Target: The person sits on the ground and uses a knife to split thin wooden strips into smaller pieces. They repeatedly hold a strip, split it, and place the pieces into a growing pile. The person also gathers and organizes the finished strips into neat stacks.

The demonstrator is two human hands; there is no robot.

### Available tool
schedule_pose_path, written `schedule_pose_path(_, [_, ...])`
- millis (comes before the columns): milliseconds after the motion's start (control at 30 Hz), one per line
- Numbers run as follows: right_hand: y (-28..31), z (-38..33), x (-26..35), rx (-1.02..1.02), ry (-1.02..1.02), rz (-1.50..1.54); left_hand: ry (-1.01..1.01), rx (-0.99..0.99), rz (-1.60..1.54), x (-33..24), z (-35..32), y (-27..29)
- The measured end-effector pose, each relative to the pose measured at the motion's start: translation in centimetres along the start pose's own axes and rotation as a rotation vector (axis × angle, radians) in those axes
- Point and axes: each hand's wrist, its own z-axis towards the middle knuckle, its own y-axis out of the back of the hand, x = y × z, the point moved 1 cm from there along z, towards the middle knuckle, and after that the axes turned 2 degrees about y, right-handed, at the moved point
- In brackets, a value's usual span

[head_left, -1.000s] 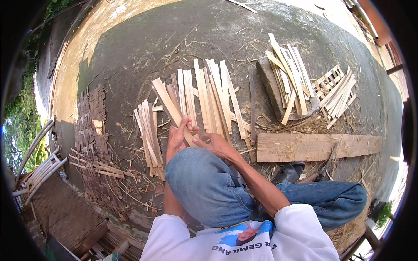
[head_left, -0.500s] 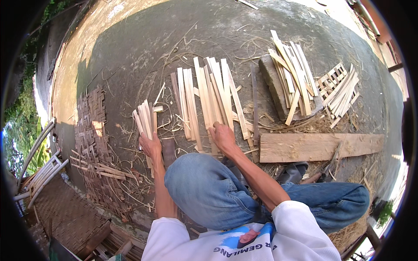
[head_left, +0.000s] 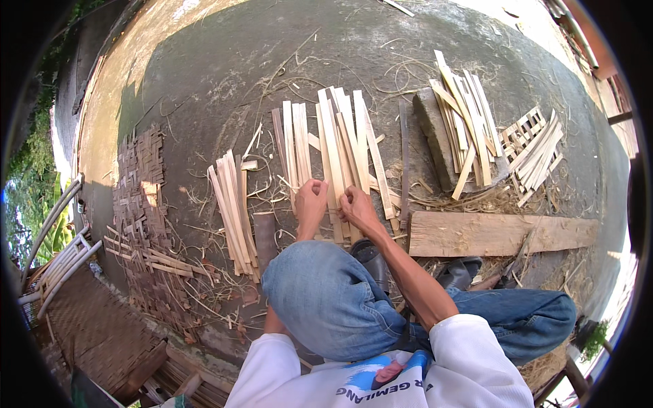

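Observation:
Pale, flat bamboo strips (head_left: 332, 146) lie in a loose pile in front of me, their near ends toward my knees. My left hand (head_left: 311, 202) is closed at the left side of this pile, its fingertips pinching the edge of a strip. Close beside it, my right hand (head_left: 358, 208) has its fingers closed on the lower part of a strip; the fingertips are partly hidden. A narrower group of strips (head_left: 295, 136) lies just left of the pile. Farther left, a separate fanned bundle (head_left: 233, 211) rests on the ground, with neither hand on it.
A stone block (head_left: 428, 139) carries more strips at the right. Beyond it are a small woven lattice (head_left: 524, 132) and another bundle. A wooden plank (head_left: 503, 233) lies nearer me. A brown cylinder (head_left: 264, 234) stands by my knee; a worn woven mat (head_left: 143, 197) lies left.
My left hand has let go of the left bundle and moved right to the middle pile. My right hand has shifted slightly right and closer to me, still at the pile.

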Motion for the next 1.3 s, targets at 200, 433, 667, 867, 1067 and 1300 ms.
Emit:
schedule_pose_path(200, [1.8, -5.2, -1.8, -0.007, 0.131, 0.087, 0.018, 0.028, -0.003, 0.3, -0.3, -1.4])
schedule_pose_path(433, [1.4, -5.2, -1.8, -0.022, 0.16, 0.09, 0.169, 0.25, -0.656, -0.2, -1.0, -0.4])
schedule_pose_path(667, [1.4, -6.2, -1.5, 0.111, 0.111, -0.117, 0.319, 0.276, -0.959, -0.1, -1.5, 0.8])
schedule_pose_path(867, [0.4, -5.0, -1.1, 0.036, 0.232, 0.005, 0.154, 0.359, -0.9, -1.6, -3.1, 1.4])
schedule_pose_path(1067, [2.6, -1.6, -0.6, -0.028, 0.156, -0.002, -0.05, 0.213, -0.454, -3.6, -3.0, -1.4])
schedule_pose_path(1300, [4.8, -3.4, -1.8, -0.134, 0.042, 0.331, -0.346, -0.157, 0.108, -0.3, -2.7, -4.3])
